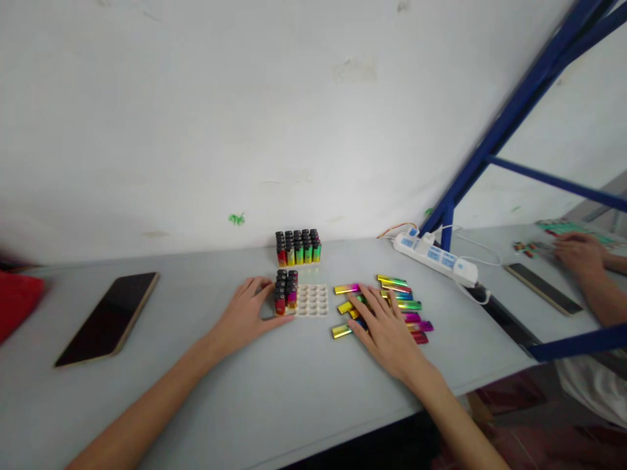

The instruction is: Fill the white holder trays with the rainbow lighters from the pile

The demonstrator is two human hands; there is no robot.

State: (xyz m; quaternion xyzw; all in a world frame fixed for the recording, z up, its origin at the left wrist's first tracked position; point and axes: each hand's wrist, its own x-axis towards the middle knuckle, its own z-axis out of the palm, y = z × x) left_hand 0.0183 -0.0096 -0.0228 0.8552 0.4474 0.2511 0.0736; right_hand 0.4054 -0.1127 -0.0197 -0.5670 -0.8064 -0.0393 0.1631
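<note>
A white tray [313, 300] with rows of round-edged slots lies on the table in front of me. Upright lighters [287, 290] with black tops and red-to-purple bodies fill its left columns; the slots on its right show bare. My left hand [249, 307] is curved round the tray's left end, thumb along the front edge and fingers beside the lighters. To the right, shiny metallic lighter sleeves [410, 305] in gold, green, blue, purple and red lie in a loose pile. Over this pile my right hand [386, 333] rests with fingers spread, partly covering several sleeves.
Behind the tray stands a full block of lighters [298, 248]. A dark phone [110, 316] lies at left, near a red object [17, 300]. At right are a power strip [435, 254], a blue metal frame [470, 170], and a co-worker's hand [580, 251] beside another phone [543, 287].
</note>
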